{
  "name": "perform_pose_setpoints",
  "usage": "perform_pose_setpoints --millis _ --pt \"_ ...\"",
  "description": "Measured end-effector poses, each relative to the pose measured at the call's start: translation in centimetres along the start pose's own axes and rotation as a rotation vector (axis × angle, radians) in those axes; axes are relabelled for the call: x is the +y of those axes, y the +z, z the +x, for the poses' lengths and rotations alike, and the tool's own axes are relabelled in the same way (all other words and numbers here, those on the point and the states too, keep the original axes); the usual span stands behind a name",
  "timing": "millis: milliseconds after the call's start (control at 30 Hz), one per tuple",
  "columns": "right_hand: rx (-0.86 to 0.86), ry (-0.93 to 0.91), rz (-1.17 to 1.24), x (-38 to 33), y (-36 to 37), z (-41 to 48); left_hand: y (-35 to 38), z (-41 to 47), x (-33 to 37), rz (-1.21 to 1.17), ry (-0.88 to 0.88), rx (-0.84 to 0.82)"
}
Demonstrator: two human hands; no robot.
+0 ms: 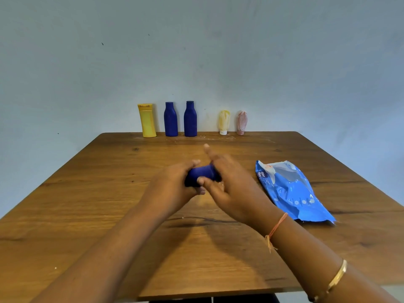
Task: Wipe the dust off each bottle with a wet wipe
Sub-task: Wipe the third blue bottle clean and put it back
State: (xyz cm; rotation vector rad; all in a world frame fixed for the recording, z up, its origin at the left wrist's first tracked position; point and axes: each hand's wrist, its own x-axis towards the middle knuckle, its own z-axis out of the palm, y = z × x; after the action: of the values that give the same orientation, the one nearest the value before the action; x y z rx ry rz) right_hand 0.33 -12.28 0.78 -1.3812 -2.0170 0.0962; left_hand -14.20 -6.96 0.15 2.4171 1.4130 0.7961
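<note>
A dark blue bottle (202, 174) lies sideways above the middle of the wooden table (87, 193), mostly hidden by my hands. My left hand (175, 184) grips its left end. My right hand (229, 184) lies over its right end with the fingers partly spread; a bit of white under the fingers may be a wet wipe, too hidden to be sure. Along the table's far edge stand a yellow bottle (147, 120), two dark blue bottles (171, 119) (190, 118), a small pale yellow tube (224, 122) and a small pink tube (241, 122).
A blue wet wipe pack (290, 191) lies flat on the table to the right of my hands. A plain grey wall rises right behind the row of bottles. The table's near edge runs below my forearms.
</note>
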Motion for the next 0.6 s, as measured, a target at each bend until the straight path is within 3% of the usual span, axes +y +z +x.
perform_pose_setpoints --millis 100,233,300,400,533,600 --pt "0.246 0.200 0.474 -0.6 -0.4 -0.2 -0.1 -0.3 0.4 -0.093 -0.034 0.066" --pt "0.373 0.472 1.006 -0.6 -1.4 0.3 0.1 -0.2 0.0 -0.169 -0.116 0.085" --pt "0.421 0.423 0.916 -0.7 -1.7 0.2 0.1 -0.2 -0.2 -0.168 -0.136 0.079" --pt "0.482 0.166 0.523 -1.6 -1.3 -0.1 0.4 -0.4 0.2 -0.169 -0.128 0.077" --pt "0.188 -0.006 0.107 -2.4 0.4 -0.2 0.7 -0.6 1.0 -0.181 -0.069 0.118" --pt "0.106 0.005 0.070 -2.4 0.2 -0.1 0.8 -0.8 1.0 -0.134 -0.025 0.137"
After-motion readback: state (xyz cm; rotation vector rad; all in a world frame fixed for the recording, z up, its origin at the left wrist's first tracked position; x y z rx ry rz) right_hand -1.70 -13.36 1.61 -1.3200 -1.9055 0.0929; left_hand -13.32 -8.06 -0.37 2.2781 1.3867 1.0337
